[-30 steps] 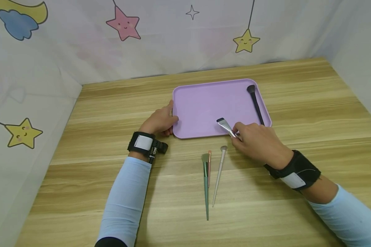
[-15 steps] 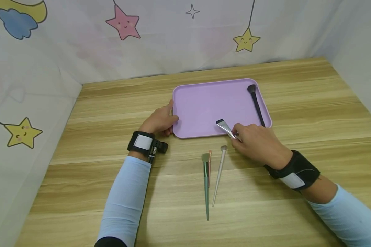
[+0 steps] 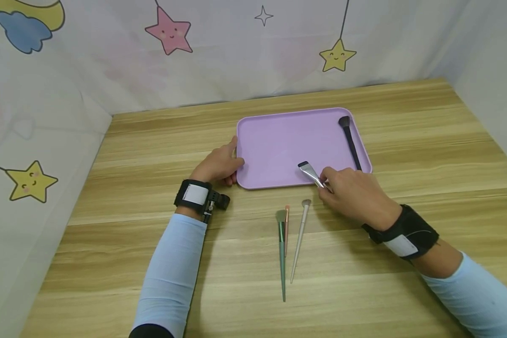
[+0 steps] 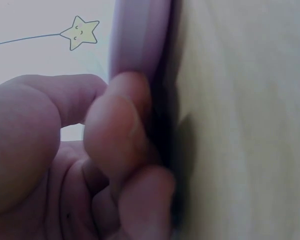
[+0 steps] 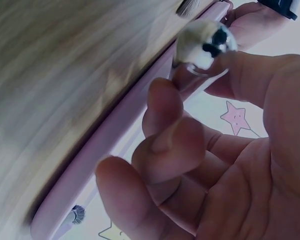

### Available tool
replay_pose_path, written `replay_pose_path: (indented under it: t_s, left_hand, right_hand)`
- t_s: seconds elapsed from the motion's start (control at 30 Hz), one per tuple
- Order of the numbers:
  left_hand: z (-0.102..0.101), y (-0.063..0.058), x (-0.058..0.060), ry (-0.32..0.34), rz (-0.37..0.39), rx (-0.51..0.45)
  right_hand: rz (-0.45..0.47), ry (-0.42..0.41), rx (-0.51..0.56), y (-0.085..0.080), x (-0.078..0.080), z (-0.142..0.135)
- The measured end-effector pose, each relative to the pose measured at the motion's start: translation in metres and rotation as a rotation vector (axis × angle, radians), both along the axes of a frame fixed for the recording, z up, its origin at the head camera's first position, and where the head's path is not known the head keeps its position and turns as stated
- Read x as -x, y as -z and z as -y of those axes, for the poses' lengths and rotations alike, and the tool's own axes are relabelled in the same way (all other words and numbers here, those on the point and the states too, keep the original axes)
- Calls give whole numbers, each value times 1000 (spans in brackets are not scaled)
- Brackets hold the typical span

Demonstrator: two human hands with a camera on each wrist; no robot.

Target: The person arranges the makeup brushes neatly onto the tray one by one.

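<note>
My left hand [image 3: 219, 164] grips the left edge of a lilac tray [image 3: 274, 145], thumb at the rim. In the left wrist view its fingertips meet the tray's side [image 4: 140, 40], close to the table. My right hand [image 3: 355, 195] pinches a silver makeup brush [image 3: 310, 172] over the tray's front edge, its flat dark-tipped head pointing up and left. The brush's rounded shiny end [image 5: 202, 45] shows between thumb and fingers in the right wrist view. Inside the tray, along its right side, lies a black makeup brush [image 3: 351, 143], its lower end hidden behind my right hand.
Before the tray, a green makeup brush [image 3: 281, 253], a thin pink one [image 3: 286, 225] and a whitish one [image 3: 299, 239] lie on the wooden table [image 3: 122, 197]. A white curtain [image 3: 236, 61] with printed stars stands along the back and sides.
</note>
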State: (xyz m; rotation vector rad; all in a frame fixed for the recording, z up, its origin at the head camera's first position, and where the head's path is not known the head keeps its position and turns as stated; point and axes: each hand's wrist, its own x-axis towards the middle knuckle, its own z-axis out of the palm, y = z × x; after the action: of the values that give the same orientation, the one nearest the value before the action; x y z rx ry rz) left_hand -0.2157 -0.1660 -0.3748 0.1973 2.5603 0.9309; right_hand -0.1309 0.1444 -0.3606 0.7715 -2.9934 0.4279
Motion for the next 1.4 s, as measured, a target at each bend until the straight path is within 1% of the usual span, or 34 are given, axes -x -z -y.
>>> replay_pose_path:
  t_s: [0.4,0.7,1.0,1.4]
  left_hand:
    - [-1,0,0,-5,5,-4]
    - [0,-2,-1,-5,9,-1]
    - [1,1,0,-3,4,-7]
    - [1,2,0,-9,0,-14]
  right_hand:
    - [10,13,4,1,4,-3]
    - [-3,19,2,-1,7,-6]
    - [-4,22,-3,-2,11,-11]
    - [3,82,-31,1,16,-16]
